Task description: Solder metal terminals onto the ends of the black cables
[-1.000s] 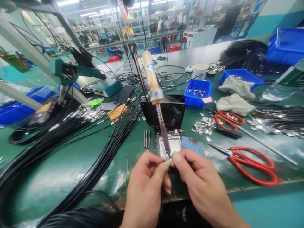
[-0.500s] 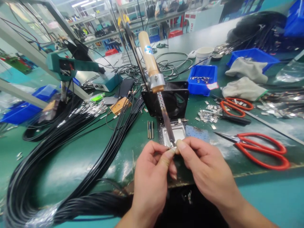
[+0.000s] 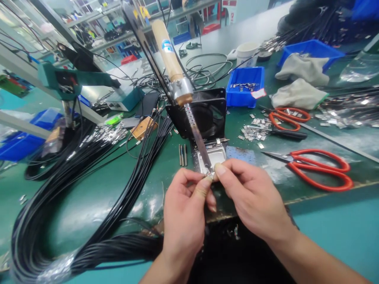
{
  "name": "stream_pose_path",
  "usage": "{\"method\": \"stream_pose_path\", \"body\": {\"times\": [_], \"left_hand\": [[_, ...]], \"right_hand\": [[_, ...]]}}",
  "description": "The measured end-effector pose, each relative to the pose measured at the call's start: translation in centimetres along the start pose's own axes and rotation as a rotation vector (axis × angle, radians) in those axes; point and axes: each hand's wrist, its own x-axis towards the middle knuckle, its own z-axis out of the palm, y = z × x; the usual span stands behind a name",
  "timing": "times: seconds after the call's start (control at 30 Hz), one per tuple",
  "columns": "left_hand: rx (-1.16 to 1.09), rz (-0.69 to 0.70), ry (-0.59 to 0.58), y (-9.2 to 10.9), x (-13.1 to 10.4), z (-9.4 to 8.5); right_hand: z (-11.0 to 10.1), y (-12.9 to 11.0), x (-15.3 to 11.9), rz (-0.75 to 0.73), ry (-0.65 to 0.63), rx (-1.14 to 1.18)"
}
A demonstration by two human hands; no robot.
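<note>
My left hand (image 3: 186, 209) is closed, thumb and forefinger pinching a small silvery metal piece (image 3: 211, 173). My right hand (image 3: 251, 197) pinches at the same spot from the other side, and the fingertips of both hands nearly meet. Most of the piece is hidden by the fingers, so its exact kind is unclear. Right above it, the dark tip of a wooden-handled soldering iron (image 3: 170, 53) points down from a holder. Just behind the fingertips lies a shallow whitish metal tray (image 3: 220, 152), with a blue sponge (image 3: 241, 155) to its right.
A black fan (image 3: 210, 114) stands behind the tray. Red-handled scissors (image 3: 321, 167) and loose metal pieces (image 3: 254, 133) lie on the right, near a blue bin (image 3: 245, 98) and gloves (image 3: 299, 94). Bundled black cables (image 3: 38, 221) curve across the left side.
The camera view has shifted, so the bench items sit a little higher and further left. Both hands keep their pinch beneath the iron tip, with barely any change in finger position.
</note>
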Motion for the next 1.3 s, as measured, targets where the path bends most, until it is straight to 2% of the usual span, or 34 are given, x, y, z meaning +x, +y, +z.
{"method": "stream_pose_path", "body": {"times": [0.17, 0.27, 0.37, 0.6, 0.8, 0.93, 1.03, 1.17, 1.3], "left_hand": [[-0.013, -0.011, -0.027, 0.2, -0.5, -0.6], [-0.031, -0.037, -0.045, 0.6, -1.3, -1.1], [-0.049, -0.072, -0.060, 1.3, -2.4, -1.4], [-0.184, -0.297, -0.158, 2.5, -4.6, -2.0], [-0.297, -0.340, -0.225, 1.7, -5.2, -2.6], [-0.300, -0.313, -0.214, 1.8, -5.9, -2.7], [-0.326, -0.318, -0.227, 2.3, -6.5, -2.6], [-0.375, -0.311, -0.330, 1.7, -6.7, -2.9], [-0.419, -0.287, -0.424, 0.7, -6.7, -3.2]], "right_hand": [[-0.2, 0.3, -0.1, 0.026, 0.087, -0.085], [-0.2, 0.5, 0.0, 0.044, 0.159, -0.141], [-0.2, 0.5, 0.0, 0.040, 0.176, -0.151], [-0.4, 0.6, -1.0, -0.035, 0.231, -0.129], [-0.6, 1.1, -1.6, -0.125, 0.226, -0.125], [-0.8, 0.8, -1.9, -0.141, 0.163, -0.112], [-0.9, 0.2, -2.7, -0.101, 0.036, -0.091], [-0.9, -0.6, -3.7, -0.013, -0.160, -0.058], [-0.9, -0.9, -4.1, 0.048, -0.261, -0.027]]}}
